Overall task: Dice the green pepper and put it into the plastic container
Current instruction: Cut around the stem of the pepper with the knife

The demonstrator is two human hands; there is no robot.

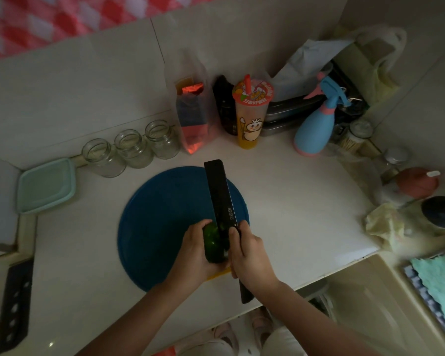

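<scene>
Right hand grips the black cleaver. Left hand cups the glossy green pepper steady, lower centre, on the round blue cutting board. The pale green plastic container is mid-left, within reach.
</scene>
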